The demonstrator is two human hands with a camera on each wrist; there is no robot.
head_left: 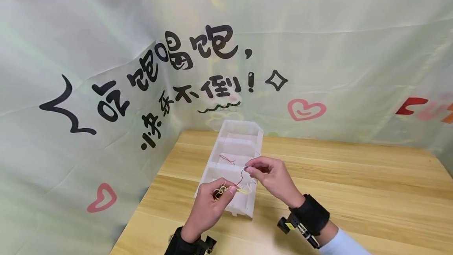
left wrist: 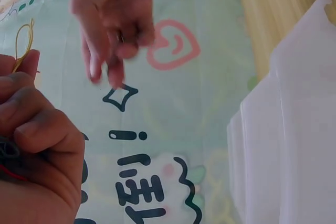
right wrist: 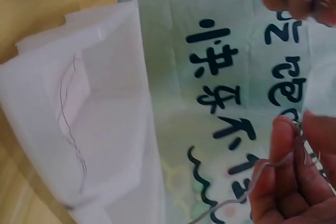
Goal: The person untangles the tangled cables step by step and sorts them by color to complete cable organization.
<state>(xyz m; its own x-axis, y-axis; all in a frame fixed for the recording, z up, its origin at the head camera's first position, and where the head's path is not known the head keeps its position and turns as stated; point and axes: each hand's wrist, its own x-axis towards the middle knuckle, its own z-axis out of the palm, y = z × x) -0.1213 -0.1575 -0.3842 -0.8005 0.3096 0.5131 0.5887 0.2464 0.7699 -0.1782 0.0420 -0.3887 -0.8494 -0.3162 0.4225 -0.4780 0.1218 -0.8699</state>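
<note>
Fingers of L hand (head_left: 209,207) grip a tangle of yellow wire (head_left: 221,190) over the white box's (head_left: 242,129) near compt. (head_left: 244,202); beyond, its mid compt. (head_left: 244,148) holds a red wire (head_left: 226,159). A red strand (head_left: 242,177) rises from the tangle. At box's R edge, R hand (head_left: 274,176) pinches a thin wire (right wrist: 233,201). Best approach, by the look: L steady, R easing one strand slowly, w/o yanking, lest knots tighten.
</note>
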